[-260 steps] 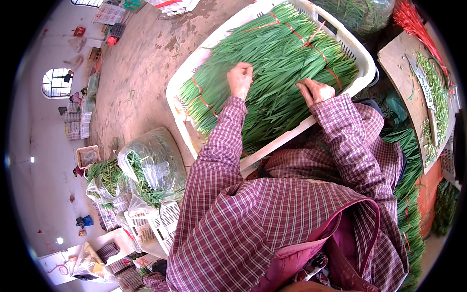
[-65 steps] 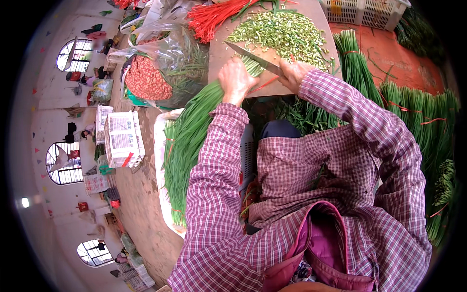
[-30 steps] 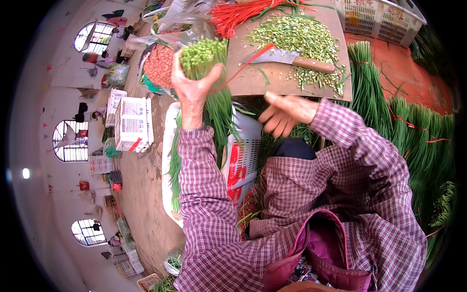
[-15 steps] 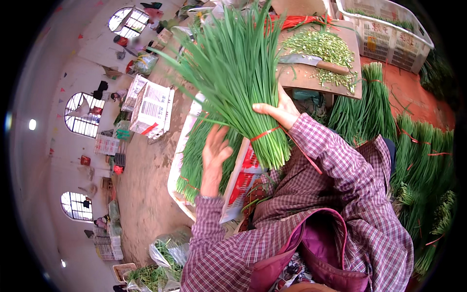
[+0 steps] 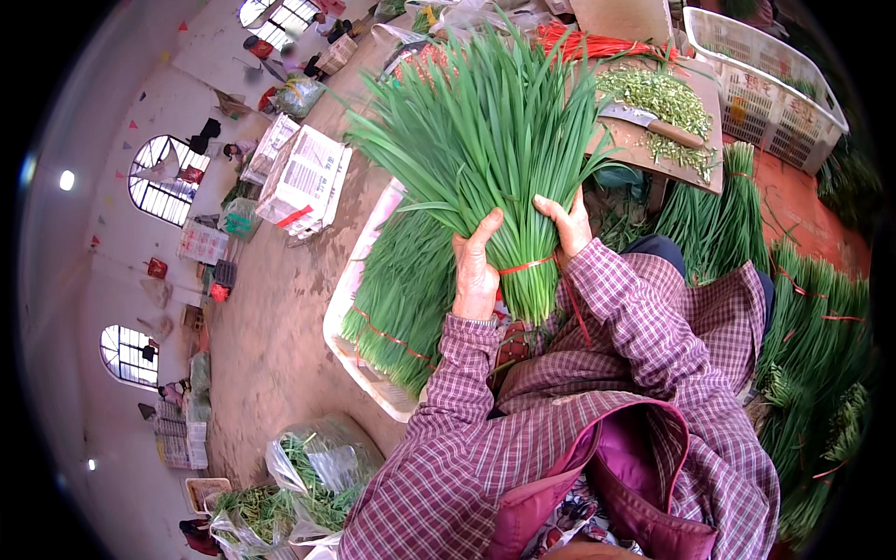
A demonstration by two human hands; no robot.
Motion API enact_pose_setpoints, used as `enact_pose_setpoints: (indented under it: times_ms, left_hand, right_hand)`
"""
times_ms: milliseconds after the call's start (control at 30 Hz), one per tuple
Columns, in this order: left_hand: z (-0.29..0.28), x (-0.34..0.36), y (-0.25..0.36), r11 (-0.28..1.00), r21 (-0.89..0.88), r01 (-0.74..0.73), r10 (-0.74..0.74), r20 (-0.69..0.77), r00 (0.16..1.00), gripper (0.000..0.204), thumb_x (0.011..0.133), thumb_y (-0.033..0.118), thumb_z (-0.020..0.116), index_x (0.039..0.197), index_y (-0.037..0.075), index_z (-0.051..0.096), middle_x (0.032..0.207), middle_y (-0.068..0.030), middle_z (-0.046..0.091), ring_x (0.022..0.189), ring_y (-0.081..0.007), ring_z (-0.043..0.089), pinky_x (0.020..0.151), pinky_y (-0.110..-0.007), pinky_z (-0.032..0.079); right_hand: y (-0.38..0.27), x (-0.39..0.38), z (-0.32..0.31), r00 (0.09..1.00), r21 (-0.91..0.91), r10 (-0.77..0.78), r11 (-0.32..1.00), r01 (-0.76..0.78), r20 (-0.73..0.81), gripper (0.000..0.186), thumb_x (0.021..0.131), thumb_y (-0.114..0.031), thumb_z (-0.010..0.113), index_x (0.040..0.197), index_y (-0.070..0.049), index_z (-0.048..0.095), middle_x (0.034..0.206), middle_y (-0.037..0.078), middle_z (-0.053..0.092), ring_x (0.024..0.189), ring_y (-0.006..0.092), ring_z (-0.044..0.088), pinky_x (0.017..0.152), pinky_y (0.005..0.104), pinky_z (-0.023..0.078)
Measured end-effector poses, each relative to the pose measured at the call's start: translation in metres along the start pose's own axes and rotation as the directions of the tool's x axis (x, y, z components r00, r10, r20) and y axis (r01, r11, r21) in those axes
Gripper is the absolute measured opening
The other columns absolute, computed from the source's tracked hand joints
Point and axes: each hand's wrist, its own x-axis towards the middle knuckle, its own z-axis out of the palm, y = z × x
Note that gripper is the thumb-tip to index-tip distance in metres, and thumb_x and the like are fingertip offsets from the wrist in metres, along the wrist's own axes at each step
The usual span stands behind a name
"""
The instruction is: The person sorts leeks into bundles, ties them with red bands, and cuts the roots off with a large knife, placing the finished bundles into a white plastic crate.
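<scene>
A large bunch of green garlic chives [image 5: 509, 159] stands between my hands, its leaf tips fanning out away from me and its cut stem ends toward my lap. A red tie [image 5: 527, 266] circles the stems, one loose end hanging down. My left hand [image 5: 477, 266] wraps the bunch's left side, thumb on the leaves just above the tie. On the other side my right hand [image 5: 566, 226] grips it too, thumb across the front; the fingers behind are hidden. Left of the bunch, a white crate [image 5: 338, 322] holds more tied chives [image 5: 397, 289].
A board [image 5: 644, 149] at the upper right bears a wooden-handled knife [image 5: 674, 133], chopped stem ends [image 5: 658, 98] and red ties [image 5: 597, 45]. Beyond it stands a white plastic basket [image 5: 779, 103]. Tied chive bunches [image 5: 812, 317] line my right; plastic bags of greens [image 5: 322, 462] lie lower left.
My left hand has gone from free over the crate to gripping the bunch's left side. The bunch now points more straight away from me. The view has shifted slightly.
</scene>
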Motion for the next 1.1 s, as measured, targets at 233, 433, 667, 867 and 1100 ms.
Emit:
enact_pose_setpoints:
  times_ms: [233,433,667,867,1100]
  left_hand:
    - [-0.008,-0.010,0.003,0.998,0.059,-0.016,0.018,-0.046,0.999,0.053,0.078,0.009,0.077,0.125,0.002,0.055,0.120,-0.0064,0.062,0.107,-0.0188,0.059,0.096,-0.034,0.047]
    - [-0.001,-0.005,-0.001,0.978,0.177,-0.107,0.116,-0.044,0.992,0.050,0.078,0.005,0.076,0.124,0.002,0.056,0.116,-0.0057,0.063,0.103,-0.0165,0.060,0.095,-0.031,0.046]
    - [0.016,-0.005,-0.008,0.890,0.359,-0.280,0.278,0.057,0.959,0.050,0.077,0.004,0.078,0.123,0.001,0.056,0.115,-0.0054,0.063,0.100,-0.0157,0.061,0.091,-0.031,0.048]
    - [0.049,-0.020,-0.026,0.044,0.840,-0.540,0.460,0.463,0.758,0.057,0.060,0.011,0.079,0.114,0.009,0.061,0.099,-0.0112,0.056,0.096,-0.0333,0.056,0.081,-0.044,0.043]
    - [0.067,-0.065,-0.014,-0.066,0.714,-0.697,0.146,0.697,0.701,0.091,0.058,0.020,0.085,0.140,0.016,0.047,0.142,-0.0171,0.038,0.134,-0.0362,0.035,0.108,-0.057,0.026]
  right_hand:
    - [0.024,0.000,-0.016,0.987,-0.046,0.157,0.987,-0.156,0.021,0.065,0.086,-0.012,0.066,0.140,-0.008,0.030,0.123,0.013,0.056,0.107,0.0256,0.059,0.089,0.0391,0.052]
    - [0.043,0.013,-0.044,0.995,-0.277,0.084,0.959,-0.065,0.058,0.063,0.094,-0.030,0.063,0.141,-0.004,0.031,0.130,0.011,0.052,0.117,0.0187,0.051,0.099,0.0330,0.043]
    - [0.038,0.021,-0.031,0.903,0.201,0.428,0.881,-0.429,0.052,0.053,0.097,-0.036,0.056,0.138,-0.009,0.038,0.132,0.010,0.053,0.117,0.0243,0.055,0.097,0.0408,0.049]
    - [0.026,0.015,-0.036,0.969,0.058,0.228,0.970,-0.234,0.097,0.049,0.098,-0.042,0.050,0.130,-0.004,0.052,0.125,0.013,0.059,0.110,0.0252,0.059,0.094,0.0421,0.050]
    - [0.008,0.000,-0.038,0.965,0.194,0.224,0.949,-0.247,0.134,0.051,0.097,-0.039,0.051,0.134,-0.003,0.046,0.131,0.019,0.052,0.117,0.0304,0.053,0.098,0.0473,0.045]
